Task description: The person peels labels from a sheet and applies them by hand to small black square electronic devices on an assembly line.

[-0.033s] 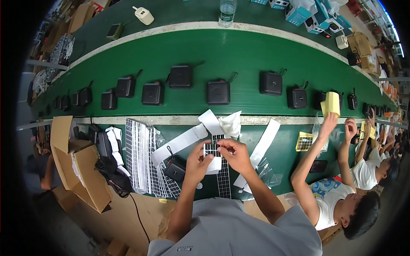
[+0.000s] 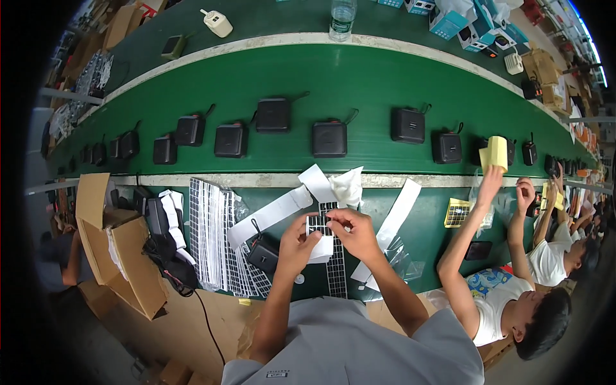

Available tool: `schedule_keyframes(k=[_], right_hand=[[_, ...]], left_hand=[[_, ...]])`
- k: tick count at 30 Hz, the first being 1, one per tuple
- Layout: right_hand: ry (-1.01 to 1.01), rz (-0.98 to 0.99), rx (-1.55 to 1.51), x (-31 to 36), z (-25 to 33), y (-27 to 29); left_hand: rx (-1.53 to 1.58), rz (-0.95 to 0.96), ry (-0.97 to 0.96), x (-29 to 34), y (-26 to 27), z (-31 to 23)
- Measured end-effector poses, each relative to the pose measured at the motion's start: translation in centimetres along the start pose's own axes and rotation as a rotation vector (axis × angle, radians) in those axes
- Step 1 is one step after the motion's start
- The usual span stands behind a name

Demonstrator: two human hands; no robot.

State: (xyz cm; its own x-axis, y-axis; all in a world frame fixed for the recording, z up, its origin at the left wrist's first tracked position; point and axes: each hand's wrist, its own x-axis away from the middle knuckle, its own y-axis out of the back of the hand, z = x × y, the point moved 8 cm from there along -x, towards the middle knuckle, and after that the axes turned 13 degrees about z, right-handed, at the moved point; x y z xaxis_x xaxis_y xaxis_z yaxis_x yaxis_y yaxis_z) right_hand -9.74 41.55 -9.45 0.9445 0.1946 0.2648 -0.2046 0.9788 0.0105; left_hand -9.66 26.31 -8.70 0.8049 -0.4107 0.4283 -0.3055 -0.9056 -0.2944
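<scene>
Over the near bench, my left hand [image 2: 297,247] is closed on a small sheet of black rectangular labels [image 2: 316,223] with white backing. My right hand [image 2: 355,234] pinches at the right edge of that sheet; its fingertips partly cover the labels. Beneath the hands, a long strip of black labels [image 2: 336,279] runs down the bench, beside a piece of white paper [image 2: 323,249]. Left of my left wrist lies a black boxy device [image 2: 263,254] with a loop strap.
Many label strips [image 2: 212,237] lie left, near an open cardboard box [image 2: 119,256] and white backing paper [image 2: 273,216]. Black boxy devices [image 2: 329,139] line the green belt [image 2: 359,77]. At right, a co-worker's hand [image 2: 491,183] holds a yellow sheet [image 2: 495,154].
The co-worker's hand with the yellow sheet has shifted slightly left. The belt's devices appear a touch further right. My hands hardly differ.
</scene>
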Motion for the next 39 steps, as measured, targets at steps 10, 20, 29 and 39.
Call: schedule_keyframes(k=[10, 20, 29, 39], right_hand=[[0.172, 0.181, 0.428, -0.2, 4.4, -0.9], [0.052, 0.377, 0.341, -0.9, 3.3, -0.4], [0.362, 0.080, 0.542, 0.4, 7.7, -0.8], [0.025, 0.277, 0.209, -1.5, 5.3, 0.0]], left_hand=[[-0.119, -0.159, -0.043, 1.1, 0.4, -0.9], [-0.676, -0.109, -0.185, 1.5, -1.2, -4.7], [-0.702, -0.005, -0.183, 0.4, -1.8, -4.3], [-0.815, 0.113, -0.231, -0.6, -1.9, -4.5]])
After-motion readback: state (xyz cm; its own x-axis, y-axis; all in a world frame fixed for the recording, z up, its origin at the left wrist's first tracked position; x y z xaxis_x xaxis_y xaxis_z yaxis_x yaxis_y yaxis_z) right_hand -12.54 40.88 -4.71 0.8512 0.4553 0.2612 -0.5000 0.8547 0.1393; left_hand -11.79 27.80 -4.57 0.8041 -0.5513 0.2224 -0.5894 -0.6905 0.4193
